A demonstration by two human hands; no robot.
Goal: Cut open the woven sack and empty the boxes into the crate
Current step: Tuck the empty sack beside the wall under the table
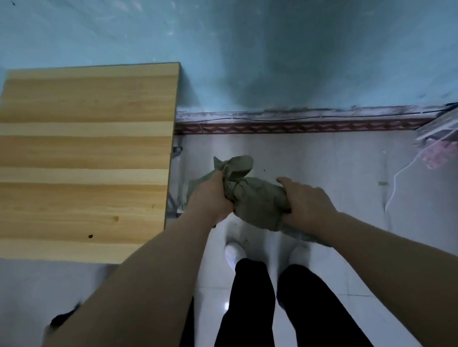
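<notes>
Head view: wooden table [80, 162] just left of sack [254, 196].

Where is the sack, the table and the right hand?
sack [254, 198]: head view, crumpled middle.
table [85, 156]: head view, bare wooden top.
right hand [308, 203]: head view, back of hand.

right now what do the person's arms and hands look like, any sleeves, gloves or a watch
Both hands are bare: the left hand and right hand show no gloves, rings or watch. The left arm and right arm are uncovered as far as the frame shows, with no sleeve in view. Below them are black trousers and white shoes.
</notes>
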